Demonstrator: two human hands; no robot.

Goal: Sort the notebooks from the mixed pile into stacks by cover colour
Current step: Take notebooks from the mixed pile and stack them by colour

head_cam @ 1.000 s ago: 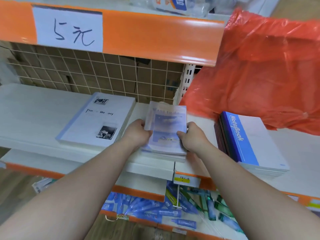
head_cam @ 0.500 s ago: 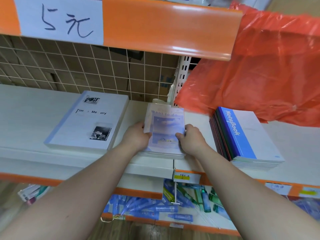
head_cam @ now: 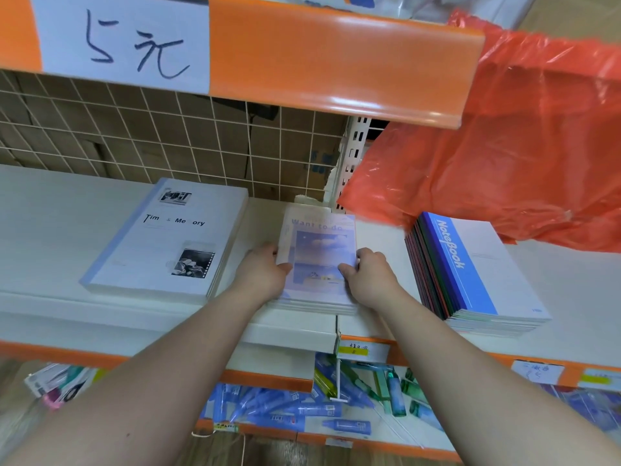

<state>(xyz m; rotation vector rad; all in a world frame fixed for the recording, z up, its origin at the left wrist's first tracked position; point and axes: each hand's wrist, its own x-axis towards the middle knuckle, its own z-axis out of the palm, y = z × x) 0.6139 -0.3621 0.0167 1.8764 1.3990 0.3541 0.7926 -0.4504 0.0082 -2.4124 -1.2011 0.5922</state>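
Both hands on small lilac-blue "Want to do" notebook (head_cam: 319,243), top of short pile (head_cam: 316,307) at front-centre of white shelf (head_cam: 50,230). L hand (head_cam: 262,274) curled round left edge, thumb on cover. R hand (head_cam: 369,277) likewise on right edge, thumb pressing cover near lower corner. Gripping top copy only or several: can't tell.

Vs 1 s ago: same grip, same spot. Now sharp and lying roughly flat on pile; earlier blurred, far end looked raised.

White "Time & Memory" stack (head_cam: 161,237) just left of L hand, not touching. Blue "NoteBook" stack (head_cam: 470,264), mixed-colour spines below top copy, to the right, near R hand but apart. Neither moved.

Orange plastic bag (head_cam: 504,146) hanging over rear right of shelf, above NoteBook stack. "5元" sign (head_cam: 124,42) on orange shelf edge overhead. Pens (head_cam: 285,408) on lower shelf, blurry.
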